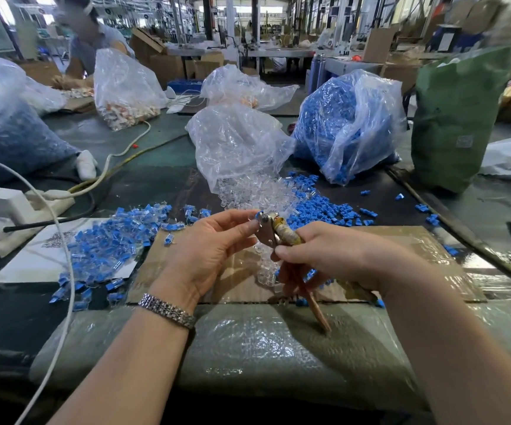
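My right hand (318, 253) grips a pair of pliers (271, 230) with tape-wrapped handles, jaws pointing up and left. My left hand (214, 243), a metal watch on its wrist, pinches a small clear and blue plastic piece (257, 215) at the pliers' jaws. Both hands hover over a cardboard sheet (407, 240) on the table. A heap of assembled blue and clear pieces (110, 243) lies to the left. Loose blue caps (321, 210) lie behind the hands, beside clear pieces (254, 191) spilling from a clear bag (235, 142).
A bag of blue caps (349, 124) and a green sack (453, 118) stand at the back right. A power strip with a charger (12, 204) and white cables lie at the left. Another person (91, 41) works at the far left among more bags.
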### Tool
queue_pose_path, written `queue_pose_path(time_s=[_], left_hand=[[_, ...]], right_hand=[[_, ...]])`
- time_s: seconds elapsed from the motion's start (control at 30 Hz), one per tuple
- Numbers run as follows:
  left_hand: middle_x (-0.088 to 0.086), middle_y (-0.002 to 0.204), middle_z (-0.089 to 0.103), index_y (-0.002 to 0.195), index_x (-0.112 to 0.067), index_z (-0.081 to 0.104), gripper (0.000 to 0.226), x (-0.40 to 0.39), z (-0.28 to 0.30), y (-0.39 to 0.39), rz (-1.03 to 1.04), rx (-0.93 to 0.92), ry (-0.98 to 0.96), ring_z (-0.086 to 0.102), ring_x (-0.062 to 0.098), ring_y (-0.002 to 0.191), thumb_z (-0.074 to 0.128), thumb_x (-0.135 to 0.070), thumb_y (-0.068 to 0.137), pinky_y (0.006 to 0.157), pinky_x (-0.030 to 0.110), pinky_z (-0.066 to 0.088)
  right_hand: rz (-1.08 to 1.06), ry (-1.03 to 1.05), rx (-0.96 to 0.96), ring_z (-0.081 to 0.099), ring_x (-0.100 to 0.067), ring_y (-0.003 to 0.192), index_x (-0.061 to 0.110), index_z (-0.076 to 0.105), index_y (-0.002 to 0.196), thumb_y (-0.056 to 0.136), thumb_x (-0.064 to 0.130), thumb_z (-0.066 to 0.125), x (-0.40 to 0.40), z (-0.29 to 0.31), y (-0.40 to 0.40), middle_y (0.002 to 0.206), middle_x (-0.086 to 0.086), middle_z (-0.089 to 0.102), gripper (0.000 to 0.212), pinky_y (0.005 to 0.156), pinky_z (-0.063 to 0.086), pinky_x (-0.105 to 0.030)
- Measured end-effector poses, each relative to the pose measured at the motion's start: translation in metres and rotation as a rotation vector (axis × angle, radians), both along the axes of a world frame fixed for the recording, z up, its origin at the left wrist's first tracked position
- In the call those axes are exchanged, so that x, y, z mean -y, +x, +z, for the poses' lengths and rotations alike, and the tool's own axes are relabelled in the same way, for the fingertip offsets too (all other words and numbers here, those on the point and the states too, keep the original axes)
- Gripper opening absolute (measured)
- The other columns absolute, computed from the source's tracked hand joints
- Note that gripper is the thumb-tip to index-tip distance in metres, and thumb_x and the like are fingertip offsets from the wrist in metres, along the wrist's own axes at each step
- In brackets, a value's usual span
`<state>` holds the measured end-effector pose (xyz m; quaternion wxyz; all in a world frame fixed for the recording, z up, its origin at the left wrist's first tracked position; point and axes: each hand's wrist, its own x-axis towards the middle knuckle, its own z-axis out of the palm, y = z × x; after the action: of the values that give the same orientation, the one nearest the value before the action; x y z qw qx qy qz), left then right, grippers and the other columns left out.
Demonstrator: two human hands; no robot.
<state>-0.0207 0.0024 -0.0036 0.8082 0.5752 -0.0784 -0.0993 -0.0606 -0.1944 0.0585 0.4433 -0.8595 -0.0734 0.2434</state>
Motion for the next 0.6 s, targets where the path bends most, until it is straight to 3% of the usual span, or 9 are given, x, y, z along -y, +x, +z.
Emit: queue_pose_path(time_s=[0.07,0.13,0.27,0.4,0.5,0.53,0.6], left_hand=[[0.014,0.109,0.077,0.096,-0.015,0.082,0.031,0.001,0.0,0.0,0.005,-0.005,0.006,0.071,0.025,0.1,0.084,-0.021,0.065,0.094,0.038,0.059],[0.013,0.107,0.077,0.095,-0.016,0.083,0.034,0.002,0.0,0.0,0.015,-0.01,0.011,0.072,0.024,0.097,0.085,-0.022,0.062,0.087,0.036,0.062],[0.017,0.104,0.077,0.1,-0.012,0.081,0.034,0.001,-0.003,0.0,-0.022,-0.034,0.012,0.074,0.024,0.089,0.085,-0.019,0.067,0.068,0.037,0.065],[0.014,0.108,0.077,0.102,-0.018,0.081,0.037,-0.002,-0.005,0.001,0.069,0.053,0.107,0.07,0.029,0.106,0.087,-0.029,0.067,0.086,0.044,0.062],[-0.002,0.098,0.077,0.098,-0.025,0.079,0.015,-0.007,-0.003,0.0,0.293,0.209,0.344,0.071,0.013,0.094,0.08,-0.022,0.083,0.081,0.025,0.059],[-0.004,0.095,0.076,0.098,-0.026,0.077,0.013,-0.009,-0.003,0.001,0.436,0.246,0.488,0.07,0.009,0.091,0.077,-0.018,0.088,0.081,0.025,0.059],[-0.002,0.103,0.067,0.102,-0.022,0.073,0.016,-0.014,-0.004,0.004,0.759,0.281,0.818,0.065,0.016,0.098,0.07,-0.011,0.091,0.091,0.039,0.056]], right_hand=[[-0.019,0.005,0.008,0.075,-0.025,0.074,-0.003,0.062,0.103,0.104,0.033,0.053,-0.001,-0.002,0.0,0.079,-0.007,0.075,0.037,0.08,0.062,-0.044],[-0.045,-0.001,0.039,0.068,-0.023,0.062,0.001,0.062,0.09,0.103,0.036,0.053,-0.004,-0.005,-0.003,0.07,-0.007,0.069,0.039,0.067,0.061,-0.038],[-0.061,-0.053,0.084,0.064,-0.028,0.058,0.006,0.059,0.078,0.103,0.041,0.051,-0.009,-0.011,-0.006,0.065,-0.012,0.063,0.044,0.07,0.059,-0.046],[-0.087,-0.017,0.057,0.068,-0.023,0.061,-0.001,0.064,0.095,0.102,0.043,0.052,-0.01,-0.008,-0.005,0.069,-0.007,0.068,0.047,0.07,0.061,-0.041],[-0.111,-0.037,0.076,0.069,-0.019,0.063,0.004,0.065,0.098,0.099,0.046,0.056,0.002,0.0,-0.002,0.076,-0.006,0.071,0.043,0.062,0.059,-0.032],[-0.139,-0.085,0.124,0.066,-0.019,0.064,0.007,0.064,0.091,0.098,0.047,0.058,0.01,0.002,0.0,0.076,-0.007,0.069,0.04,0.062,0.057,-0.034],[-0.231,-0.287,0.275,0.059,-0.022,0.064,0.013,0.059,0.078,0.095,0.048,0.062,0.028,0.004,0.007,0.072,-0.007,0.064,0.039,0.061,0.048,-0.035]])
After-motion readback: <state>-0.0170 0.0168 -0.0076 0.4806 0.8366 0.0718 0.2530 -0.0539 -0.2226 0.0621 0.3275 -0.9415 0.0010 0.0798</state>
